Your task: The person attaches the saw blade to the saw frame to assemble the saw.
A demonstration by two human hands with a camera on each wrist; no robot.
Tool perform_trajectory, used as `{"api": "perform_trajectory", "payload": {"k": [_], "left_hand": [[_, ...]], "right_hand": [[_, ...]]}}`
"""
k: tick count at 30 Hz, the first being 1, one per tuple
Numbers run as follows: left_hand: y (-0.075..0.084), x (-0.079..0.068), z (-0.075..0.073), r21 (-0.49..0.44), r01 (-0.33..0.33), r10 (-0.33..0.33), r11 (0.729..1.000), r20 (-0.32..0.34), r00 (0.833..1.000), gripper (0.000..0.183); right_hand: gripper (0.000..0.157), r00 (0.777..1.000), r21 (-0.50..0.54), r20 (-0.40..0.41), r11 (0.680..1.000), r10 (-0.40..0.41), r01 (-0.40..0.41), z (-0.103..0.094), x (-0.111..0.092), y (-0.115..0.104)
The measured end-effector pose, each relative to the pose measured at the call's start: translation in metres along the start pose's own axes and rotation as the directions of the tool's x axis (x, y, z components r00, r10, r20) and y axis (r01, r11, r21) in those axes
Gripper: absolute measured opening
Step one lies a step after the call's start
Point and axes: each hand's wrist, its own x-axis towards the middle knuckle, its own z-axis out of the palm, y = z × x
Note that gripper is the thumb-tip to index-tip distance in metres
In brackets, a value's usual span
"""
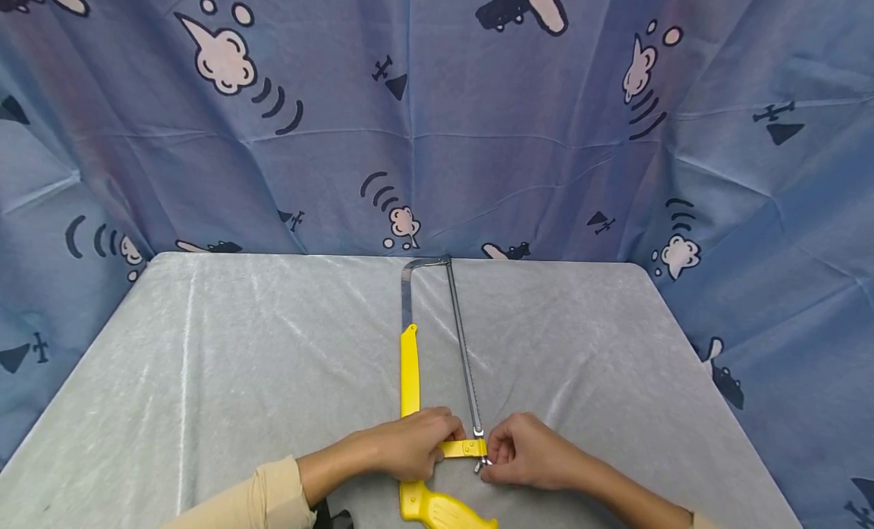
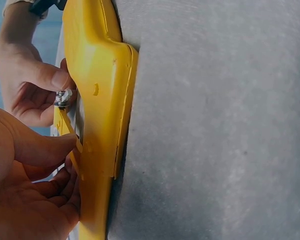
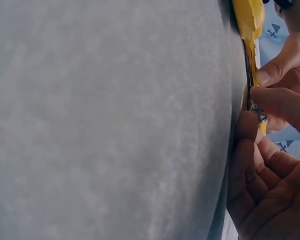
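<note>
A hacksaw (image 1: 410,369) with a yellow grip and a silver bow lies on the grey cloth, its handle (image 1: 447,510) nearest me. Its metal blade (image 1: 464,354) runs lengthwise to the right of the frame. My left hand (image 1: 418,443) reaches over the frame and pinches the short yellow crosspiece (image 1: 464,448) between thumb and fingers. At the near end of the blade sits a small metal wing nut (image 2: 63,98). My right hand (image 1: 536,453) holds the nut between thumb and forefinger, which partly cover it in the right wrist view.
The grey cloth-covered table (image 1: 287,347) extends to both sides of the saw. A blue curtain (image 1: 464,187) with cartoon prints hangs behind and beside it. A dark object (image 1: 332,516) shows below the left sleeve.
</note>
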Motion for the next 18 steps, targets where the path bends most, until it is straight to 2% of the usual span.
{"api": "perform_trajectory", "payload": {"k": [18], "left_hand": [[0.0029,-0.0004,-0.0016,0.005,0.028,-0.028,1.0,0.011,1.0,0.03]], "right_hand": [[0.024,1.0,0.01,0.004,1.0,0.008,-0.008,-0.0008,0.0008,-0.0012]]}}
